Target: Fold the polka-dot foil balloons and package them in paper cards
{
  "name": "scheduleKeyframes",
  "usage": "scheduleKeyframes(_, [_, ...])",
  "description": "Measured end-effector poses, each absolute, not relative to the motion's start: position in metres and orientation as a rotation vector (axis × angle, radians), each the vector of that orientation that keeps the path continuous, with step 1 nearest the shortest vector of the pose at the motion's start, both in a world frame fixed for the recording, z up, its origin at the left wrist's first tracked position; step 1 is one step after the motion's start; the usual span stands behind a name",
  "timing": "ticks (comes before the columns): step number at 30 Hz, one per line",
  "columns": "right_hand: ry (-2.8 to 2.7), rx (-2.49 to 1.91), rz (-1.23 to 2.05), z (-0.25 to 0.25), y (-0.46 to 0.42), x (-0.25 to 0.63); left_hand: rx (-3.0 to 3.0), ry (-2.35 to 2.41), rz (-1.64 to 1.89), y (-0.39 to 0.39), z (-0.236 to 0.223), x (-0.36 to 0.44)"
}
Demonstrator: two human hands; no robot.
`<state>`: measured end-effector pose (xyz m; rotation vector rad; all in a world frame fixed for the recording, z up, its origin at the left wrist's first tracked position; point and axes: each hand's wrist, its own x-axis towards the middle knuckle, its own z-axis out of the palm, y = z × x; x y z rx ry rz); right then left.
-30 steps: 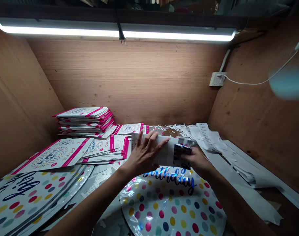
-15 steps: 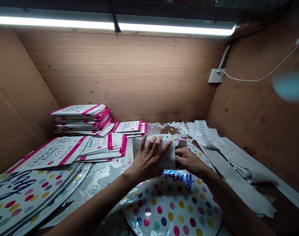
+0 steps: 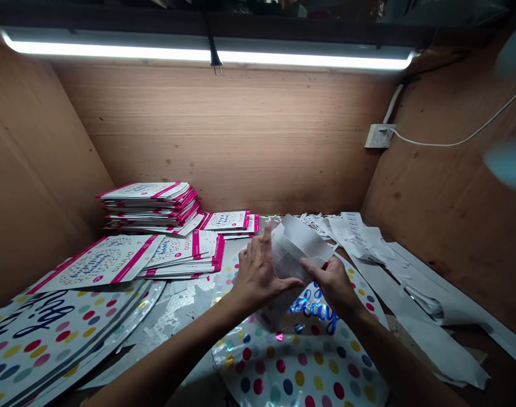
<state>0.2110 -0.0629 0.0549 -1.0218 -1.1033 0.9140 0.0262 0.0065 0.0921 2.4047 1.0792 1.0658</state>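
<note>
Head view: right hand (image 3: 334,282) is pinching a white paper sleeve (image 3: 298,243), left hand (image 3: 258,274) sitting spread beside it, guessing they're adjusting it, next probably needing a two-sided grip.

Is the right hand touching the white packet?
Touching. The head view shows the right hand pinching the white packet at its right side, with no gap between them.

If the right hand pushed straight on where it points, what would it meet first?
Most likely the white packet that the right hand pinches. Beyond it, the left hand appears roughly in line, though depth is hard to judge.
</note>
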Motion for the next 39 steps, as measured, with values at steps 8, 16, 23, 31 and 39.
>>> scheduleKeyframes(8, [-1.165, -1.21, 0.764, 0.062, -0.061, 0.228, 1.292, 0.661, 0.681, 0.03, 0.082, 0.024])
scheduleKeyframes(16, [-1.57, -1.369, 0.095, 0.065, -0.071, 0.199, 1.475, 0.807, 0.834, -0.001, 0.065, 0.04])
scheduleKeyframes(23, [-1.518, -1.425, 0.262, 0.063, -0.067, 0.203, 1.598, 0.784, 0.815, -0.011, 0.059, 0.042])
scheduleKeyframes(31, [-1.519, -1.394, 0.252, 0.057, -0.07, 0.202, 1.587, 0.77, 0.795, -0.016, 0.066, 0.044])
scheduleKeyframes(39, [-1.721, -1.625, -0.134, 0.059, -0.075, 0.193, 1.797, 0.887, 0.828, -0.023, 0.065, 0.043])
